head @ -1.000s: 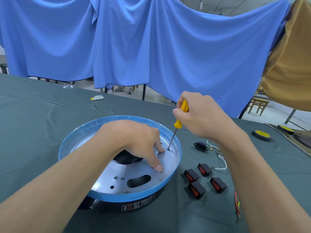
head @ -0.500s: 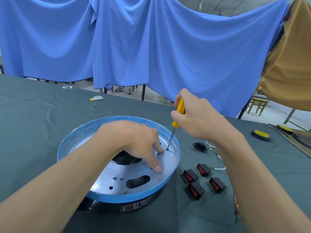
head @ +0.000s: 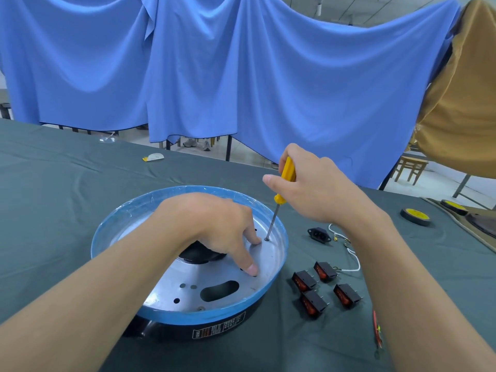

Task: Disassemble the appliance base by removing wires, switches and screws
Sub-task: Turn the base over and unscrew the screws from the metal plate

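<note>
Swung leftward since earlier, thumb of right hand [head: 314, 189] gripping screwdriver [head: 279, 197]; tip down on appliance base [head: 188, 315] screw [head: 267, 239], handle leaning far-right; left hand [head: 214, 224] pressing down inside.

Grey-green table [head: 53, 210], blue sheet [head: 268, 76] hanging behind it, yellow tape roll [head: 415, 216] at its right end, wooden stool [head: 410, 167] beyond its far right edge

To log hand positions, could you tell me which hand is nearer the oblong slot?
Left. The left hand rests on the plate right beside the slot; the right hand grips the screwdriver farther back, above the rim.
</note>
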`<state>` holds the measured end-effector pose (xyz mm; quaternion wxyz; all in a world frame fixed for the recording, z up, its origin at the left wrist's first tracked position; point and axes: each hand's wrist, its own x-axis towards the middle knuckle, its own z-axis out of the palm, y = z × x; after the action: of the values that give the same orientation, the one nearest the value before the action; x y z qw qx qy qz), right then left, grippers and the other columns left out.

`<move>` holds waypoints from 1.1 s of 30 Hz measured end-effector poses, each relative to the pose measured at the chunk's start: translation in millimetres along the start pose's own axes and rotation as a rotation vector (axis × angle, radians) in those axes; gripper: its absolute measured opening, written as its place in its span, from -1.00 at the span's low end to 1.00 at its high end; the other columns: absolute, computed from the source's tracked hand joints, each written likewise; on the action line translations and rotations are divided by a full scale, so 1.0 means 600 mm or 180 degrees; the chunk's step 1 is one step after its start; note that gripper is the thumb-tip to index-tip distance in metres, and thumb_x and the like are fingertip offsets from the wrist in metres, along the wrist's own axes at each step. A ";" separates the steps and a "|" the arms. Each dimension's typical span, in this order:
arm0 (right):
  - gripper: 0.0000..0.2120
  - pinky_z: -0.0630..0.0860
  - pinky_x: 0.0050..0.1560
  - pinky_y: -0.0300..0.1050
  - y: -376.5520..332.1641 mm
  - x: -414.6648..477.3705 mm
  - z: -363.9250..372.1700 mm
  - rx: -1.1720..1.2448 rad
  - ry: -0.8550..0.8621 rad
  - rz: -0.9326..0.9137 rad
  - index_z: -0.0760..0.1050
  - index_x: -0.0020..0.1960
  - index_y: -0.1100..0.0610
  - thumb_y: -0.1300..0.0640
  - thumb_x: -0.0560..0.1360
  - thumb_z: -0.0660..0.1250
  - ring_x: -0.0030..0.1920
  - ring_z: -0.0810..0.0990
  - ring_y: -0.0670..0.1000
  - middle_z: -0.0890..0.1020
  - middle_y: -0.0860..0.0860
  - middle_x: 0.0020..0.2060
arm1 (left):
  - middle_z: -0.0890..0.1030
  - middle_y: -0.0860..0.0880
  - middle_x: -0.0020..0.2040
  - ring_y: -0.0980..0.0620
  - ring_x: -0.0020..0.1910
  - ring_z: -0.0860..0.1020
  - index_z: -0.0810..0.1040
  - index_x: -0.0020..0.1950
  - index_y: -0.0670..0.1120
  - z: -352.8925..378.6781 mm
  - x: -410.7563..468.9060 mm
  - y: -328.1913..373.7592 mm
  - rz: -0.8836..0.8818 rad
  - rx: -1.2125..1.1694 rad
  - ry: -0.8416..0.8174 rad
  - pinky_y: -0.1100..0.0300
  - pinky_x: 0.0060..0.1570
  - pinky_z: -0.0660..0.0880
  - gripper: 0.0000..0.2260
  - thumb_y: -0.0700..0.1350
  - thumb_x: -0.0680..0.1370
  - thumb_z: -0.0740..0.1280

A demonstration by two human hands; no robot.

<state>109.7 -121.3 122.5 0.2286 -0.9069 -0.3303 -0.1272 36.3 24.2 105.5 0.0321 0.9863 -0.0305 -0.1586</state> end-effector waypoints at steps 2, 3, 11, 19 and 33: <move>-0.88 0.28 -0.36 -0.09 0.001 -0.001 -0.002 -0.0018 -0.0013 -0.0080 0.30 -0.09 -0.02 -0.01 0.53 0.23 -0.24 0.46 0.03 0.53 0.04 -0.24 | 0.35 0.18 0.12 0.03 0.13 0.38 0.39 0.40 0.27 0.000 0.000 0.000 -0.0007 -0.0006 -0.0002 0.13 0.02 0.31 -0.42 0.32 0.40 0.39; -0.92 0.29 -0.36 -0.09 0.001 -0.002 -0.005 -0.0020 -0.0073 -0.0128 0.31 -0.07 -0.01 0.04 0.52 0.21 -0.26 0.45 0.02 0.52 0.03 -0.27 | 0.34 0.18 0.10 0.04 0.11 0.38 0.39 0.40 0.27 0.000 0.000 0.000 -0.0009 -0.0005 -0.0003 0.13 0.02 0.31 -0.42 0.32 0.40 0.39; -0.83 0.31 -0.34 -0.08 -0.008 -0.005 0.004 0.0109 -0.0077 -0.0285 0.30 -0.04 -0.07 -0.08 0.49 0.26 -0.26 0.45 0.04 0.49 0.01 -0.31 | 0.34 0.18 0.11 -0.01 0.23 0.40 0.39 0.39 0.30 0.001 0.001 -0.002 -0.0049 -0.0036 -0.0002 0.10 0.04 0.33 -0.42 0.33 0.39 0.40; -0.86 0.29 -0.37 -0.12 -0.002 0.000 0.006 0.0271 0.0000 -0.0258 0.33 -0.02 -0.04 0.07 0.44 0.24 -0.31 0.44 0.02 0.49 -0.01 -0.32 | 0.36 0.17 0.10 0.00 0.20 0.40 0.39 0.40 0.27 0.001 0.006 -0.004 0.0016 -0.0021 0.0016 0.10 0.08 0.36 -0.40 0.33 0.39 0.40; -0.80 0.34 -0.35 -0.10 0.001 0.003 0.007 0.0246 0.0101 -0.0053 0.31 0.06 -0.03 0.06 0.44 0.21 -0.27 0.48 0.04 0.51 -0.02 -0.30 | 0.50 0.13 0.12 -0.02 0.07 0.45 0.48 0.36 0.20 -0.016 0.004 0.006 0.0092 0.0156 -0.0112 0.17 -0.05 0.41 -0.46 0.33 0.41 0.37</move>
<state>111.8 -118.4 119.2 0.2675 -0.8925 -0.3389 -0.1306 41.2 20.8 113.9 0.0097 0.9834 -0.0491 -0.1746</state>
